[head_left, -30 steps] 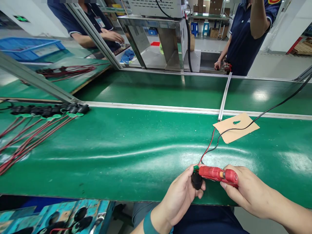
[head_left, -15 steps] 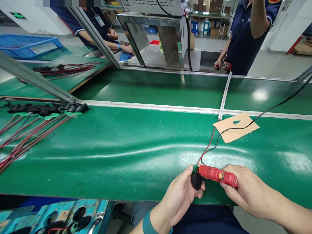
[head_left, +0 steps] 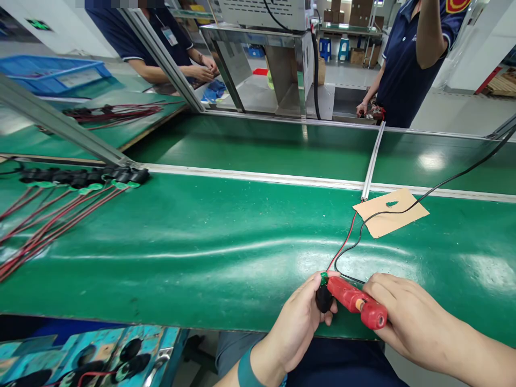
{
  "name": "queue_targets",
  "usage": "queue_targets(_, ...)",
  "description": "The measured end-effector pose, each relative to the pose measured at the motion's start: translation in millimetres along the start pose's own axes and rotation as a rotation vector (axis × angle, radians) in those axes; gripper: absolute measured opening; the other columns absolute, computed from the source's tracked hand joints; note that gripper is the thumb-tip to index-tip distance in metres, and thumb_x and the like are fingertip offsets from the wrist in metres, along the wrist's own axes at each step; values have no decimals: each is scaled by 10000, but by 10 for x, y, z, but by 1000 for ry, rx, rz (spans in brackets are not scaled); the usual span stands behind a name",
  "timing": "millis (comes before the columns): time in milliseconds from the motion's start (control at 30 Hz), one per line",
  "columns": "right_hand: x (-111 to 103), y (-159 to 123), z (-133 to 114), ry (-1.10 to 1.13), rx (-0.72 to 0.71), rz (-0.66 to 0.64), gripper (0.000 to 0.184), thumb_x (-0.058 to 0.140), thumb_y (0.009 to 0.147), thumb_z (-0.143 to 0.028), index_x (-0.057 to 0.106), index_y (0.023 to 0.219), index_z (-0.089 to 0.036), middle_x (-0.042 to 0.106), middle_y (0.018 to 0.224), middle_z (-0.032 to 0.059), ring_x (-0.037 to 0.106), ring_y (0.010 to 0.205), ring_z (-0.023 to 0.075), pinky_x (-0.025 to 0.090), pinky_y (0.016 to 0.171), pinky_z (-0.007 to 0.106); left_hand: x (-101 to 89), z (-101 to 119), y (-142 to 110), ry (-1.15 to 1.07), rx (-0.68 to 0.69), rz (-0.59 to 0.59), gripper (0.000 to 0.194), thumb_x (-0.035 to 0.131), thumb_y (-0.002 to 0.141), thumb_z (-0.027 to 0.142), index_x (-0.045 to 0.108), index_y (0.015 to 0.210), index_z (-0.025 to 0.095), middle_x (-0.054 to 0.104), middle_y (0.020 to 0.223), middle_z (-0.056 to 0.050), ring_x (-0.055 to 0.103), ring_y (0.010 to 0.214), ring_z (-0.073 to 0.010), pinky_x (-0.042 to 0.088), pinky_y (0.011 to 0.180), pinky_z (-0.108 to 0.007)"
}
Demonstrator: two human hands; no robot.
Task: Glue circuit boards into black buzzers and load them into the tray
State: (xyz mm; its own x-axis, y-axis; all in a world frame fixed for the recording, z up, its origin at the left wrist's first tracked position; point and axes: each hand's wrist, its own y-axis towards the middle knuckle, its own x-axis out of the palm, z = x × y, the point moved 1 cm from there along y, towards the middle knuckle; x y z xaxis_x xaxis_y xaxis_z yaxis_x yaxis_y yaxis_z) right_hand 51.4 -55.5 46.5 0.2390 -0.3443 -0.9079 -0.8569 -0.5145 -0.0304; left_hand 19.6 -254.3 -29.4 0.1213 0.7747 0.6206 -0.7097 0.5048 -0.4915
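My left hand (head_left: 296,317) is closed around a small black round part (head_left: 323,299) with a green disc-like end (head_left: 323,278), held near the bench's front edge. My right hand (head_left: 407,317) grips a red gun-shaped tool (head_left: 355,301), which looks like a glue gun. Its front end is at the green end of the black part; whether they touch is hidden. A thin red wire (head_left: 345,244) runs up from the part towards a tan card (head_left: 393,223). The black cord (head_left: 455,177) crosses that card and leads down to my right hand.
Several black parts with green ends (head_left: 86,180) and red wires lie in a row on the green bench (head_left: 193,226) at left. A metal frame bar (head_left: 64,123) slants above them. At lower left stands a blue fixture (head_left: 133,336). Two people work beyond the bench.
The rear of the red tool has swung down and towards me, so its end face now shows. My left hand and the black part have hardly moved. The view has shifted slightly.
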Motion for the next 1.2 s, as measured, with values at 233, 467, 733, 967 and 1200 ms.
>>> queue_targets(233,-26,-21,-13,-21,2,-10,78,495,941,-179,509,870,-209,578,813,25,527,676,185,441,602,325,-5,28,-21,10,19,-14,364,553,958,467,698,1109,169,607,879,-48,533,733,-164,389,623,-287)
queue_targets(467,-106,-74,-19,10,-2,28,142,474,976,-204,455,837,-224,542,777,8,498,649,164,415,584,306,-9,12,0,12,0,-30,326,521,976,467,652,959,169,602,818,-51,532,715,-167,396,624,-284)
queue_targets(733,-94,-91,-24,34,0,-8,108,471,969,-188,468,866,-222,549,797,9,495,656,164,419,586,306,38,36,-29,41,18,-29,298,505,979,450,616,906,184,580,808,-32,521,704,-161,394,624,-290)
queue_targets(967,-110,-87,-21,65,5,-48,96,469,960,-172,473,874,-213,556,817,15,506,682,168,446,609,318,35,9,-33,132,117,-26,290,526,975,456,590,865,196,553,786,-8,509,725,-157,396,635,-291)
queue_targets(1200,-132,-91,-12,63,19,-55,105,466,969,-182,471,870,-216,551,814,10,502,676,164,450,606,315,35,10,-39,165,123,-19,320,542,960,485,582,835,194,563,730,-5,499,697,-151,385,627,-287)
